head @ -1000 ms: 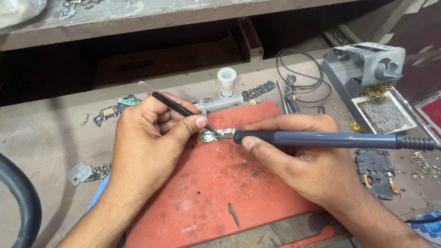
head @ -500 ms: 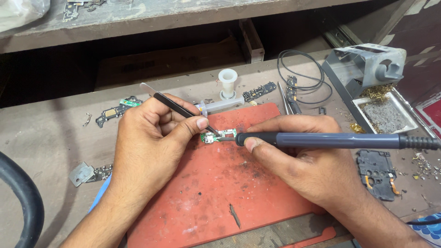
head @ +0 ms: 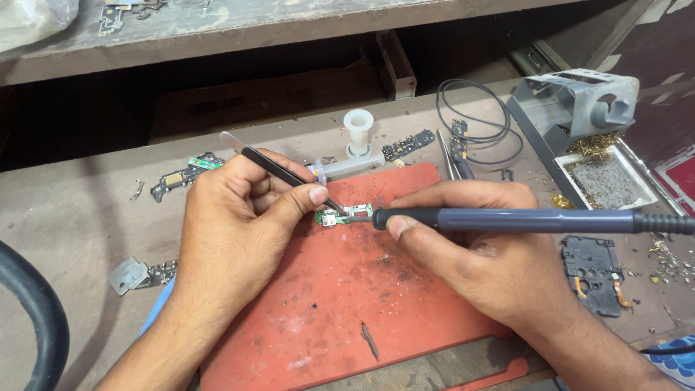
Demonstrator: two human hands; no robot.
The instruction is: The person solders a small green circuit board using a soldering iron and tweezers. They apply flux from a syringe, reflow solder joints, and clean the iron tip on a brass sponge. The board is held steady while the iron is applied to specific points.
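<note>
A small green circuit board point(head: 346, 214) lies near the top of a red work mat point(head: 340, 304). My left hand point(head: 242, 224) pinches black tweezers point(head: 279, 168), whose tips press on the board's left end. My right hand point(head: 481, 257) grips a dark blue soldering iron point(head: 521, 220) that lies almost level, its tip touching the board from the right. The iron's cord end runs off the right edge.
A soldering iron stand point(head: 579, 108) with a tray point(head: 604, 185) and brass wool sits at the right. A syringe point(head: 347, 168), a white spool point(head: 358, 129), coiled black wire point(head: 470, 123), spare boards point(head: 181, 175) and a black phone part point(head: 594, 271) lie about. A thick black hose point(head: 32, 311) curves at the left.
Both hands and the tools stay on the small board with only slight shifts. The view has barely moved.
</note>
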